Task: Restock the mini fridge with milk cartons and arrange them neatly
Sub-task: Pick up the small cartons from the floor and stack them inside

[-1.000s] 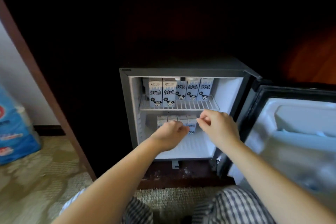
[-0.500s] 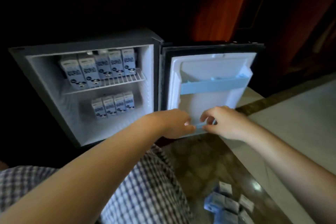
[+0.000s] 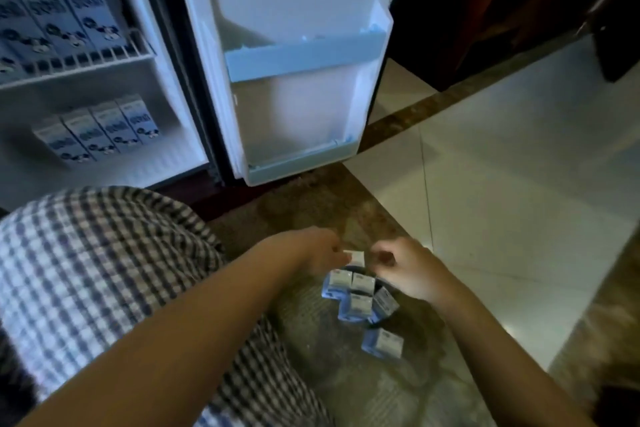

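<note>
The mini fridge (image 3: 166, 87) stands open at the upper left, its door (image 3: 298, 107) swung wide beside it. Blue-and-white milk cartons (image 3: 69, 10) line the wire shelf, and a shorter row (image 3: 104, 128) stands on the fridge floor. Several loose cartons (image 3: 360, 302) lie clustered on the carpet, with one more (image 3: 384, 343) a little apart below them. My left hand (image 3: 318, 253) and my right hand (image 3: 405, 270) hover just over the cluster with curled fingers. A carton (image 3: 356, 258) sits between them at my left fingertips; the blur hides whether they grip it. My right hand holds nothing.
My knee in checked trousers (image 3: 104, 270) fills the lower left. Patterned carpet (image 3: 346, 392) lies under the cartons, and pale floor tiles (image 3: 519, 184) lie to the right. Dark wooden furniture (image 3: 485, 10) rises behind the door.
My view has swung right and down from the fridge to the floor. Both hands left the fridge interior, passed the door's lower edge and dropped to the loose cartons on the carpet.
</note>
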Available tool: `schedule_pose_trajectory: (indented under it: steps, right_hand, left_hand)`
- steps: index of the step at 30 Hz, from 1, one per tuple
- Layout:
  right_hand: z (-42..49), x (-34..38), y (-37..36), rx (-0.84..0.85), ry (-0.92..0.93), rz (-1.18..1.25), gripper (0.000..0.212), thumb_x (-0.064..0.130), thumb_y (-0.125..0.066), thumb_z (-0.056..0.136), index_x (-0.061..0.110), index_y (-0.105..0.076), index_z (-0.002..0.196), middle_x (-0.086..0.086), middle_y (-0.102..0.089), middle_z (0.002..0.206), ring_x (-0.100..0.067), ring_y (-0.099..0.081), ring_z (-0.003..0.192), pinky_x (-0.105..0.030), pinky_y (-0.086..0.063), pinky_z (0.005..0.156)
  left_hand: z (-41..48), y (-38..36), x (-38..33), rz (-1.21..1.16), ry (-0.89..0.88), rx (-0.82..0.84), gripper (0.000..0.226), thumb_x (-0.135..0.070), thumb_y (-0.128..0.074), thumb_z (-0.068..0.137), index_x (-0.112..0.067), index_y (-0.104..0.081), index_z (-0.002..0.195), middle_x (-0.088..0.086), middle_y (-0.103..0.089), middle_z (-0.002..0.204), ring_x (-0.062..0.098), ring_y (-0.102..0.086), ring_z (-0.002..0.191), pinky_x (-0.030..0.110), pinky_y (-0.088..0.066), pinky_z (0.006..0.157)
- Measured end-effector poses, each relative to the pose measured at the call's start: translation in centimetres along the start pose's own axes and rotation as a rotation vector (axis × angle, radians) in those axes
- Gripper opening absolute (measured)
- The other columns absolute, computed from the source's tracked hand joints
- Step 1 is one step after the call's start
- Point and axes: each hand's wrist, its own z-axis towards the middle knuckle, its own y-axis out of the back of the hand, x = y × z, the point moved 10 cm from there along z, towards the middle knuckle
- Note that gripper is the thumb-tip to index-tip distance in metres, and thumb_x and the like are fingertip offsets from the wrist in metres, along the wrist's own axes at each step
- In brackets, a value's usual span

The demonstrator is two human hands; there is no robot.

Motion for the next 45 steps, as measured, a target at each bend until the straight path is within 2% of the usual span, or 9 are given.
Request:
schedule_pose_trajectory:
  steps: [2,6,10,15,19,25,35,40,45]
  right_hand:
    - [0.2,-2.6,-2.1,0.017,-0.072,0.011,0.015,0.025,-0.060,0.090,0.023,-0.065,0.105,0.011,-0.061,0.088,-0.008,-0.059,0.081,-0.019,-0.043,0.066]
    - [0.6,-7.8,-6.6,0.048,-0.223,-0.005,0.022,0.032,-0.064,0.083,0.027,-0.067,0.104,0.002,-0.070,0.098,-0.015,-0.065,0.087,-0.037,-0.055,0.081]
    - [-0.3,-11.3,-9.6,0.034,-0.316,0.022,0.017,0.032,-0.063,0.084,0.023,-0.067,0.098,-0.002,-0.070,0.097,-0.020,-0.065,0.089,-0.032,-0.054,0.077]
    - [-2.0,-14.8,-13.2,0.066,-0.409,0.047,0.033,0.030,-0.056,0.088,0.025,-0.059,0.120,-0.002,-0.063,0.118,-0.020,-0.060,0.106,-0.032,-0.049,0.086]
    - [-2.4,-16.0,-15.4,0.095,-0.448,0.027,0.036,0.033,-0.052,0.092,0.024,-0.052,0.127,-0.003,-0.058,0.123,-0.021,-0.054,0.114,-0.031,-0.044,0.090]
    - [-0.8,-16.1,-17.5,0.100,-0.449,0.092,0.038,0.034,-0.059,0.087,0.028,-0.055,0.124,-0.001,-0.062,0.121,-0.023,-0.060,0.109,-0.038,-0.050,0.091]
    - [-0.6,-17.2,-17.9,0.066,-0.414,0.112,0.044,0.033,-0.063,0.084,0.030,-0.054,0.127,-0.002,-0.059,0.127,-0.024,-0.058,0.113,-0.038,-0.049,0.092]
    - [-0.5,-17.3,-18.2,0.056,-0.393,0.130,0.043,0.028,-0.062,0.085,0.026,-0.054,0.127,-0.005,-0.056,0.128,-0.027,-0.057,0.114,-0.039,-0.049,0.092]
    - [-0.4,-17.4,-18.6,0.062,-0.380,0.146,0.046,0.027,-0.066,0.084,0.024,-0.053,0.128,-0.004,-0.056,0.128,-0.027,-0.057,0.115,-0.039,-0.050,0.090]
  left_hand:
    - [1.4,-2.6,-0.4,-0.030,0.011,0.040,0.043,-0.036,-0.038,0.099,-0.013,-0.049,0.134,0.009,-0.051,0.136,0.025,-0.049,0.122,0.031,-0.037,0.095]
    - [3.4,-6.6,-1.7,-0.033,0.005,0.066,0.042,-0.033,-0.041,0.099,-0.013,-0.047,0.134,0.011,-0.047,0.139,0.026,-0.048,0.123,0.032,-0.039,0.096]
    - [4.9,-10.5,-2.2,0.054,-0.012,0.105,0.045,-0.035,-0.043,0.097,-0.016,-0.042,0.138,0.010,-0.041,0.144,0.026,-0.043,0.128,0.036,-0.039,0.102]
    - [6.7,-14.3,-0.8,0.140,0.050,0.187,0.044,-0.034,-0.044,0.096,-0.017,-0.044,0.137,0.008,-0.044,0.141,0.025,-0.048,0.124,0.037,-0.042,0.100]
    - [8.7,-15.1,-1.1,0.100,0.050,0.158,0.041,-0.033,-0.048,0.094,-0.019,-0.046,0.133,0.007,-0.046,0.139,0.025,-0.049,0.121,0.036,-0.044,0.098]
    - [11.1,-15.2,-0.7,0.075,0.063,0.098,0.048,-0.025,-0.048,0.095,-0.018,-0.036,0.141,0.004,-0.036,0.148,0.024,-0.041,0.131,0.036,-0.038,0.104]
    - [14.1,-16.7,-1.1,0.352,0.077,0.049,0.047,-0.018,-0.049,0.095,-0.010,-0.034,0.139,0.010,-0.039,0.140,0.028,-0.052,0.118,0.040,-0.046,0.093]
    - [15.3,-18.4,0.1,0.365,0.102,0.168,0.049,-0.020,-0.047,0.096,-0.011,-0.035,0.142,0.012,-0.039,0.145,0.028,-0.042,0.131,0.037,-0.034,0.107]
    - [15.0,-19.9,1.1,0.365,0.097,0.193,0.061,-0.023,-0.055,0.091,-0.014,-0.027,0.145,0.011,-0.037,0.144,0.027,-0.044,0.128,0.037,-0.040,0.102]
